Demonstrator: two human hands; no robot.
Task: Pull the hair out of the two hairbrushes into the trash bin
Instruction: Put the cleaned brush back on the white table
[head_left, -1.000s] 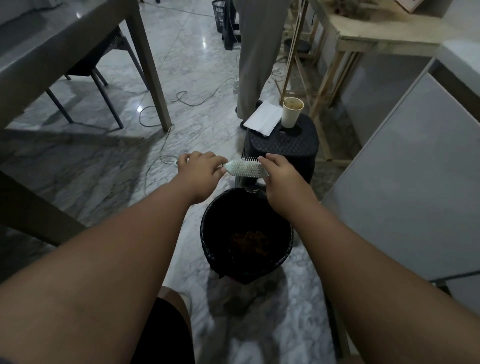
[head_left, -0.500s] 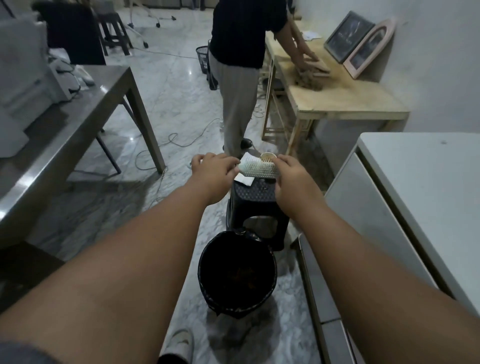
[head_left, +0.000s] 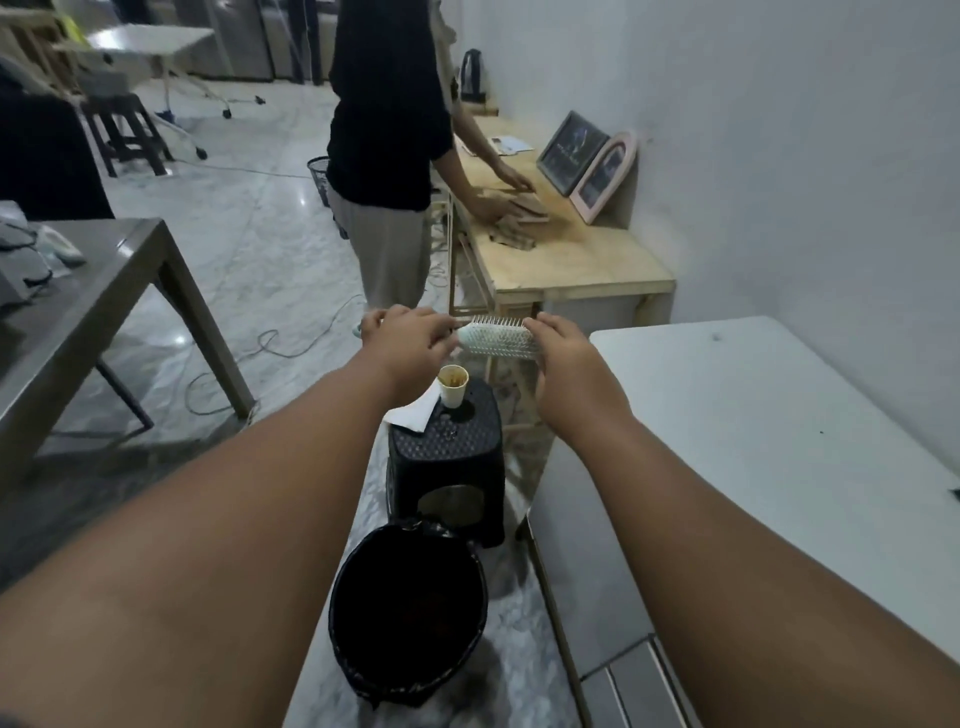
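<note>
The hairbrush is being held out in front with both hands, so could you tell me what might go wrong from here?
The hairbrush, gripped by the left hand and right hand, appears past the trash bin, so pulled hair could land on the stool or in the paper cup.

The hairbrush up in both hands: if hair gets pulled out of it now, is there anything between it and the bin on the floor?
The hairbrush is held by the left hand and right hand above a black stool carrying a paper cup. The trash bin sits nearer, open-topped and uncovered, so the stool is what appears to lie underneath.
</note>
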